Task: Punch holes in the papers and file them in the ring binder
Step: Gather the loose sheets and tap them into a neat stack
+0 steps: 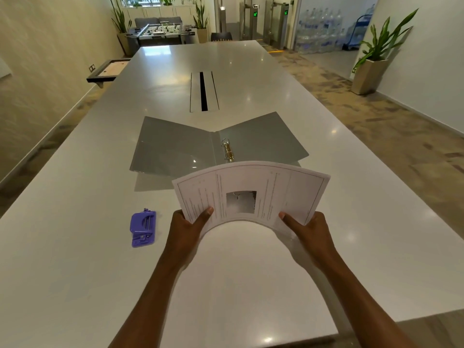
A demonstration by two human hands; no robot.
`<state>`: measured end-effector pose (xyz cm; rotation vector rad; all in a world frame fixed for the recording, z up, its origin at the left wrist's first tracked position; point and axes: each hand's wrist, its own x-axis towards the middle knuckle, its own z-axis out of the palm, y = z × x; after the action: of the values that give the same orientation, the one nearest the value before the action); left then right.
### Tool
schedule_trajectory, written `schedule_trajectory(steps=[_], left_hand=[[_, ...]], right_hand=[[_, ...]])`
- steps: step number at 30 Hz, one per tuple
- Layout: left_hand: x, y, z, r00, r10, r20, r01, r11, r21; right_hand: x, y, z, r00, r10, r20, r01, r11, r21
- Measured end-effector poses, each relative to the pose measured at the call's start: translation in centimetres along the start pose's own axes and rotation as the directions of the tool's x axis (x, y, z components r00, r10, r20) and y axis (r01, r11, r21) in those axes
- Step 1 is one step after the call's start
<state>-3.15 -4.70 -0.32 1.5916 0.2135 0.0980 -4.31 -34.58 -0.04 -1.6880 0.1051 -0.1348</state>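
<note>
1. Grey plastic ring binder (pixel 175 146): lies open on the long glossy white bench (pixel 88 247), both covers spread, inner faces up. Contents: a brass-coloured metal ring mechanism (pixel 228 150) at the spine. The binder's near edge is hidden behind item 2.

2. Stack of white printed papers (pixel 271 189): held in the air over the bench, between the binder and the person, bowed upward in the middle. Top sheet carries lines of text and a small grey picture at its centre. Holes cannot be made out.

3. Left hand (pixel 187 227): pinches the stack's near left corner, thumb pressed on the top sheet, fingers out of sight beneath.

4. Right hand (pixel 310 228): pinches the near right corner the same way, thumb on top, fingers under the sheets.

5. Purple plastic hole punch (pixel 143 228): rests on the bench to the left of the left hand, apart from it and from the papers.

6. Recessed cable slot (pixel 204 91): set in the bench beyond the binder.
</note>
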Motion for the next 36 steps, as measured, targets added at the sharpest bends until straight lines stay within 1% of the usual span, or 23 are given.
schedule_trajectory(steps=[8, 12, 15, 17, 18, 19, 20, 22, 24, 25, 26, 28, 30, 32, 33, 36], left_hand=[[-0.2, -0.5, 0.2, 0.999, 0.030, 0.020, -0.031, 0.999, 0.021], [0.0, 1.3, -0.7, 0.993, 0.032, 0.111, -0.046, 0.991, 0.125], [0.7, 3.0, -1.9, 0.989, 0.048, 0.142, -0.078, 0.973, 0.216], [1.1, 4.3, -2.8, 0.986, 0.061, 0.156, -0.101, 0.960, 0.263], [1.3, 4.9, -3.3, 0.983, 0.063, 0.171, -0.112, 0.951, 0.288], [1.4, 5.7, -3.7, 0.979, 0.068, 0.190, -0.126, 0.942, 0.312], [1.5, 6.4, -4.1, 0.974, 0.079, 0.210, -0.146, 0.934, 0.326], [1.6, 7.9, -5.1, 0.962, 0.106, 0.252, -0.193, 0.917, 0.350], [1.7, 9.5, -5.6, 0.950, 0.123, 0.288, -0.232, 0.894, 0.383], [1.8, 10.2, -5.7, 0.943, 0.128, 0.307, -0.251, 0.881, 0.402], [1.9, 11.1, -5.7, 0.938, 0.131, 0.321, -0.264, 0.870, 0.417], [1.9, 12.9, -5.5, 0.926, 0.129, 0.354, -0.289, 0.846, 0.447], [1.9, 14.4, -5.4, 0.906, 0.135, 0.401, -0.339, 0.798, 0.497], [2.0, 15.6, -5.4, 0.884, 0.161, 0.438, -0.404, 0.733, 0.546], [2.1, 16.0, -5.5, 0.878, 0.177, 0.446, -0.427, 0.711, 0.559], [2.1, 17.2, -5.5, 0.871, 0.192, 0.453, -0.461, 0.639, 0.615]], right_hand=[[-0.1, 0.4, 0.1, 0.999, 0.046, 0.023, -0.046, 0.999, -0.014], [0.1, -0.5, -0.9, 0.996, 0.057, 0.074, -0.051, 0.995, -0.088], [0.5, -1.4, -1.8, 0.988, 0.051, 0.143, -0.043, 0.997, -0.061], [1.1, -2.3, -2.1, 0.993, 0.015, 0.116, -0.017, 1.000, 0.016], [1.6, -2.8, -2.2, 0.997, -0.007, 0.072, 0.006, 1.000, 0.016], [2.1, -3.5, -2.3, 0.999, -0.045, 0.017, 0.045, 0.998, -0.040], [2.6, -4.4, -2.5, 0.994, -0.103, -0.028, 0.098, 0.985, -0.142], [3.3, -6.8, -2.5, 0.967, -0.248, -0.053, 0.215, 0.913, -0.347], [3.5, -10.4, -1.8, 0.928, -0.373, 0.008, 0.333, 0.818, -0.469], [3.5, -12.3, -1.1, 0.908, -0.412, 0.078, 0.392, 0.768, -0.506], [3.4, -14.0, -0.4, 0.892, -0.420, 0.166, 0.439, 0.720, -0.538], [3.4, -16.7, 1.3, 0.875, -0.341, 0.344, 0.484, 0.642, -0.595], [3.6, -18.5, 2.8, 0.854, -0.239, 0.462, 0.500, 0.617, -0.607], [3.8, -19.5, 4.0, 0.832, -0.211, 0.514, 0.526, 0.598, -0.605], [3.9, -19.7, 4.4, 0.829, -0.208, 0.520, 0.528, 0.599, -0.602], [4.4, -19.5, 4.9, 0.850, -0.188, 0.493, 0.485, 0.644, -0.592]])
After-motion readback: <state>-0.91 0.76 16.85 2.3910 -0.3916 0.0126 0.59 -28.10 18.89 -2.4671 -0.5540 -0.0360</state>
